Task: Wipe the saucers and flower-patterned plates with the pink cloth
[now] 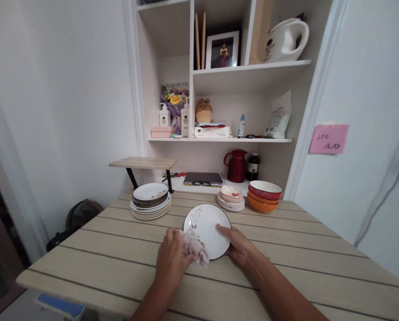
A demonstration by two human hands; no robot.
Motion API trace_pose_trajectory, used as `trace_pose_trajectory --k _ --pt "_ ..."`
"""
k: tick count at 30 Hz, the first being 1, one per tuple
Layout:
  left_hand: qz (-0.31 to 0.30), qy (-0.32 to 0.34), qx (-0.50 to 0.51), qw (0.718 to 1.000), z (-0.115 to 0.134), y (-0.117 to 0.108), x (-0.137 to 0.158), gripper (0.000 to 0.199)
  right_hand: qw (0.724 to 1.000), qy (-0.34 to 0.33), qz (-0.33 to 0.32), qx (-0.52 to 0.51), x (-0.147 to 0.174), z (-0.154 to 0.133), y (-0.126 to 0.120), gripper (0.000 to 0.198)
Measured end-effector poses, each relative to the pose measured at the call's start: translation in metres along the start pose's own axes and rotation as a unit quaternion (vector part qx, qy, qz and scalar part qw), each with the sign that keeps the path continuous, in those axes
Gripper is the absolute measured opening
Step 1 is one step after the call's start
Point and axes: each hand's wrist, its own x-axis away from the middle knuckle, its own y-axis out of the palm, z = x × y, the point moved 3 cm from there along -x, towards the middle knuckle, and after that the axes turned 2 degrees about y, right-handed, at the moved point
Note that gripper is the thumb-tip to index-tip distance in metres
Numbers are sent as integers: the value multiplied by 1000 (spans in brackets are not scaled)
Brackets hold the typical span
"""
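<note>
Just above the near middle of the table, a white plate [210, 232] with a dark rim and a brown floral pattern is tilted toward me. My right hand [237, 244] grips its right edge, thumb on the face and fingers underneath. Bunched in my left hand [172, 254] is a pale pink cloth [195, 250], pressed against the plate's lower left rim. The fingers of the left hand are closed around the cloth. How much of the plate's underside the right fingers cover is hidden.
A stack of plates [150, 205] stands at the back left by a small raised wooden shelf [142, 163]. Small dishes [231, 200] and stacked bowls [263, 203] are at the back right. Behind them are a red thermos jug [236, 167] and a dark bottle [253, 167].
</note>
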Motion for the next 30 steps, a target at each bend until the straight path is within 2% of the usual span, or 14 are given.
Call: trace_pose_trajectory --k 2,3,6,10,13,15,17,21,26,30 --pt "-9 -29 4 1000 -2 1 0 62 1000 1 -3 0 -1 1 -1 44" --pt "-21 -29 13 999 -4 2 0 62 1000 1 -4 -1 -1 1 -1 44" --pt "-38 -16 41 998 -8 5 4 39 1000 0 -2 -5 -1 1 -1 43" --pt "17 -16 112 993 -13 3 10 21 1000 3 8 -6 -1 1 -1 44" --pt "63 -59 170 982 -11 -2 5 15 1000 8 14 -5 -1 1 0 45" --pt "102 -75 163 978 -5 -5 -3 13 1000 12 15 -6 0 2 1 46" --pt "121 -38 122 984 6 -4 -13 13 1000 14 11 -11 1 2 3 48" --pt "89 81 39 992 26 13 -30 42 999 13 21 -26 1 2 5 54" --pt "45 190 79 978 33 31 -29 51 997 11 49 -67 -1 -2 5 51" --pt "-19 215 77 973 32 34 -22 51 995 24 42 -88 0 -6 8 49"
